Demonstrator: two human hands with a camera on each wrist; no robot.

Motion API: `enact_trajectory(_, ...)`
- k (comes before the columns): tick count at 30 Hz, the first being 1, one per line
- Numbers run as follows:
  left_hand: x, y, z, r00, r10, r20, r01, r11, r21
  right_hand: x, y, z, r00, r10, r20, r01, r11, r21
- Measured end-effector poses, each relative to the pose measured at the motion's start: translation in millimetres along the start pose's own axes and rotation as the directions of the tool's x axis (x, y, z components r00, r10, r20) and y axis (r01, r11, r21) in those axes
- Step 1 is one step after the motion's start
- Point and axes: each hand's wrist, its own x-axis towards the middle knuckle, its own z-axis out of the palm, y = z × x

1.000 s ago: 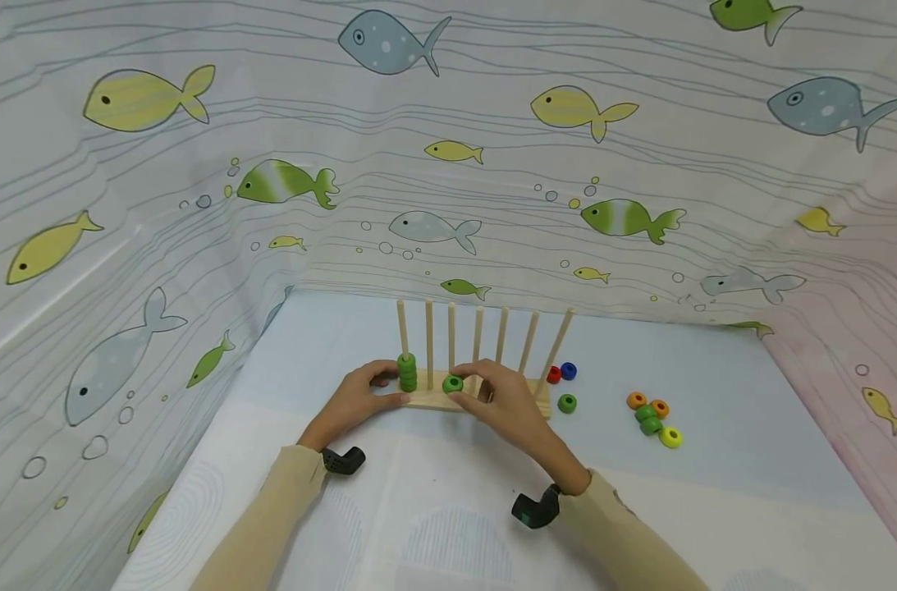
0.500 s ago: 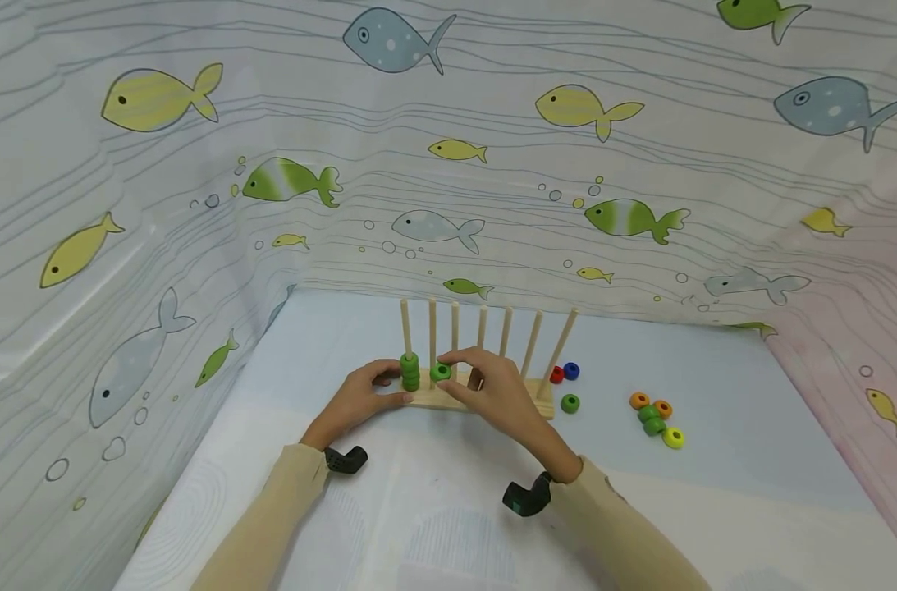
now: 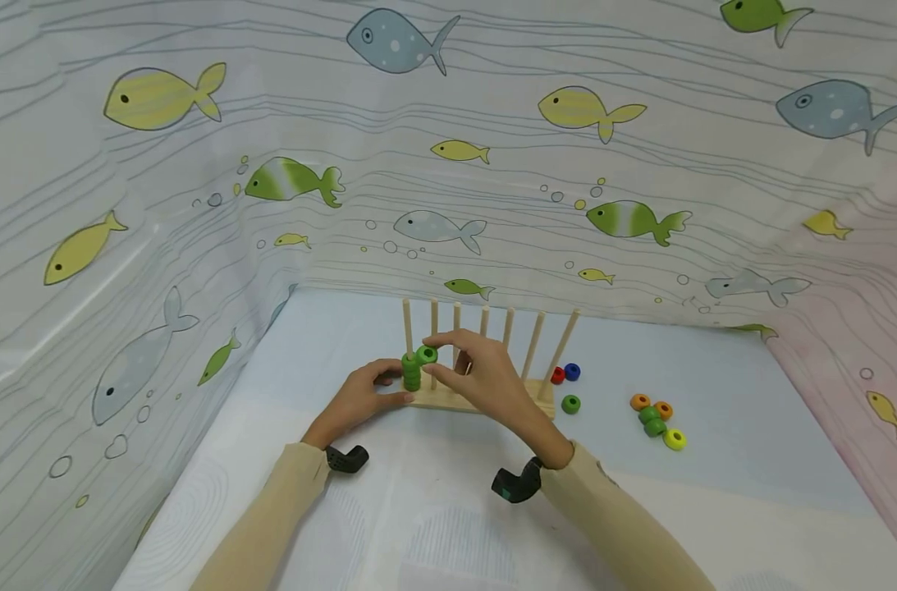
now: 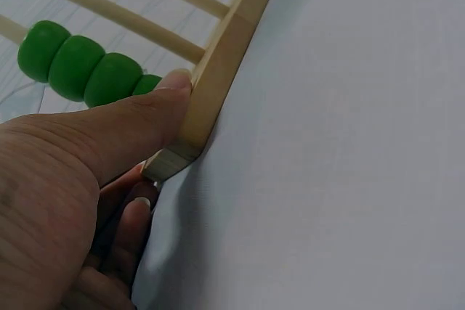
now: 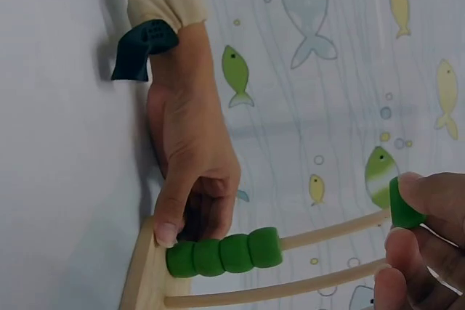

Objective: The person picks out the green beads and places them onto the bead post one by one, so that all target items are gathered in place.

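Note:
A wooden peg rack (image 3: 448, 400) with several upright dowels stands on the table. Green beads (image 3: 412, 375) are stacked on its leftmost dowel and reach down to the base. My left hand (image 3: 365, 396) grips the left end of the base; in the left wrist view the thumb (image 4: 156, 107) presses its front edge while the fingers curl behind the end. Between thumb and fingertips, my right hand (image 3: 485, 373) pinches another green bead (image 3: 423, 358), its hole facing the camera. That bead is beside the leftmost dowel, near the top of the stack. The right wrist view shows it apart from the stack.
Right of the rack lie a red bead (image 3: 558, 375), a blue bead (image 3: 572, 372) and a green bead (image 3: 570, 404). Farther right is a loose cluster of orange (image 3: 664, 410), green (image 3: 655, 428) and yellow (image 3: 675, 439) beads. A fish-print sheet (image 3: 522, 246) rises behind the table.
My right hand has carried the pinched green bead left and upward, past the second and third dowels to the leftmost stack. The left hand has kept its grip on the rack.

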Motion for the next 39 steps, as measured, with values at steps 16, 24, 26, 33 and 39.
enact_trajectory(16,-1.4,-1.8,0.1,1.000,0.016,0.002,-0.016,1.000,-0.008,19.4,-20,1,0.999,-0.022,-0.032,0.022,1.000,0.019)
enact_trajectory(24,-2.1,-0.2,0.5,1.000,-0.007,0.000,0.007,1.000,-0.007,28.7,-28,2,0.998,-0.028,-0.048,0.029,0.999,0.021)
enact_trajectory(26,-2.4,0.2,0.7,1.000,-0.010,0.000,0.010,1.000,-0.008,30.8,-30,2,0.998,-0.032,-0.058,0.033,0.999,0.011)
enact_trajectory(33,-2.3,-0.3,0.9,1.000,0.015,-0.004,-0.015,1.000,-0.011,39.0,-32,0,0.992,-0.056,-0.110,0.054,0.998,-0.017)
enact_trajectory(39,-0.9,-3.2,1.8,0.999,0.043,-0.013,-0.043,0.999,-0.011,45.0,-31,-2,0.989,-0.056,-0.138,0.052,0.998,-0.031)
